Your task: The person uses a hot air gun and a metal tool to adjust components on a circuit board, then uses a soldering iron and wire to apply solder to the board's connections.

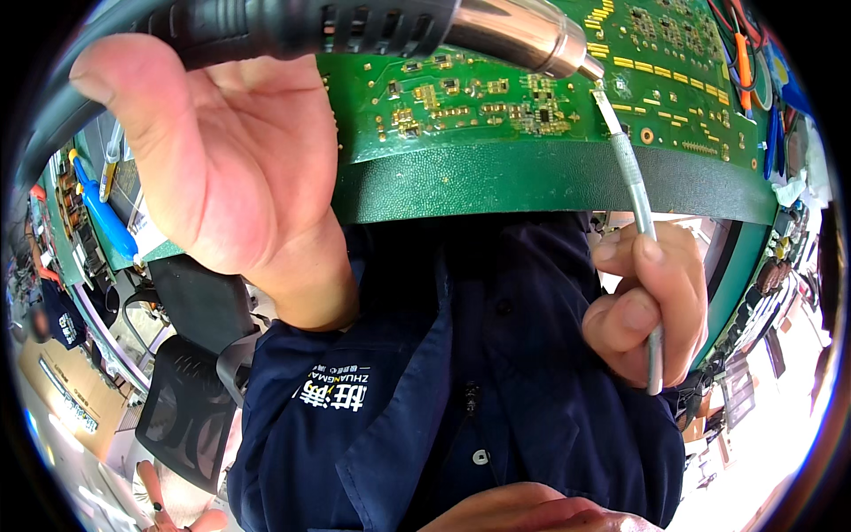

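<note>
My left hand [239, 168] is wrapped around the black handle of a hot air gun [523, 35], palm up, with its fingers hidden behind the handle. The gun's narrow metal nozzle points at a green circuit board [496, 124] crowded with small components and gold pads. Pinched in my right hand [651, 306] is a slim grey craft knife [631, 173]. Its flat blade tip meets the board, or comes very close to it, just below the nozzle. The board lies near the front edge of a green-topped bench [532, 182].
Left of my left hand lies a blue-handled tool [106, 217]. At the far right are an orange-handled tool [743, 71] and cables. A black mesh chair [182, 408] stands behind at lower left, near a cardboard box [66, 381]. More benches with parts line both sides.
</note>
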`<control>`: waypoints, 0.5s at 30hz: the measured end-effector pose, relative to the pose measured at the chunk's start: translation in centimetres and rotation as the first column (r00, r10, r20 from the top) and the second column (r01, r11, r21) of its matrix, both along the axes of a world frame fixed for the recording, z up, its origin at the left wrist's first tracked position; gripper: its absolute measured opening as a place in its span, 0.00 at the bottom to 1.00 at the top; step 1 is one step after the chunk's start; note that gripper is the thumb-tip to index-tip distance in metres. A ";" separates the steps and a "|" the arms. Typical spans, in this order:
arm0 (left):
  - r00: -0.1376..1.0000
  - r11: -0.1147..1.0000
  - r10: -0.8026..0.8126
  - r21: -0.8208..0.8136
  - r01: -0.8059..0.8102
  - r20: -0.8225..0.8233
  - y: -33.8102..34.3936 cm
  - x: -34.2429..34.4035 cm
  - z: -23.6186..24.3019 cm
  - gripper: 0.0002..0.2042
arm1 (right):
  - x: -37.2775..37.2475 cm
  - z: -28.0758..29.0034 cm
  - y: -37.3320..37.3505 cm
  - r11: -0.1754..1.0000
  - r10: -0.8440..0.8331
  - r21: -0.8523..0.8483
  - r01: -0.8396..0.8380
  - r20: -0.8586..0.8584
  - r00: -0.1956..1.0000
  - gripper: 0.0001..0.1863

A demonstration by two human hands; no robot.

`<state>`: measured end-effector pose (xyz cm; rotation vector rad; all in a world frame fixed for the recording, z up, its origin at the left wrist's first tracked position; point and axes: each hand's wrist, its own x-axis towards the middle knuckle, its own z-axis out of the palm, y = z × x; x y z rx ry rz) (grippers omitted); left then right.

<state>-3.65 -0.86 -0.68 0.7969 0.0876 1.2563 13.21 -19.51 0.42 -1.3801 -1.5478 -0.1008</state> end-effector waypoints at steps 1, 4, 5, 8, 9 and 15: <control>1.000 1.000 -0.001 -0.001 0.001 -0.001 0.2 0.1 -0.2 0.27 | 0.0 0.0 0.0 1.000 0.003 -0.013 -0.004 -0.039 0.999 0.10; 1.000 1.000 0.001 -0.002 -0.001 -0.005 -0.3 0.7 -0.1 0.27 | 0.3 -0.4 -0.1 1.000 0.027 -0.001 -0.028 -0.112 0.993 0.10; 1.000 1.000 0.002 -0.003 -0.002 -0.008 0.0 0.4 -0.1 0.27 | 0.4 -0.5 -0.2 0.999 0.046 -0.003 -0.047 -0.136 0.990 0.11; 1.000 1.000 -0.004 -0.007 0.004 -0.006 0.4 0.2 -0.3 0.27 | 0.8 -0.7 -0.1 0.996 0.084 0.029 -0.080 -0.149 0.985 0.12; 1.000 1.000 -0.005 -0.008 0.005 -0.007 0.0 0.2 -0.1 0.27 | 0.9 -0.8 -0.1 0.996 0.090 0.028 -0.086 -0.164 0.982 0.12; 1.000 1.000 -0.014 -0.017 0.013 -0.011 0.0 0.1 -0.1 0.27 | 0.9 -1.0 -0.2 0.995 0.097 0.030 -0.092 -0.255 0.962 0.13</control>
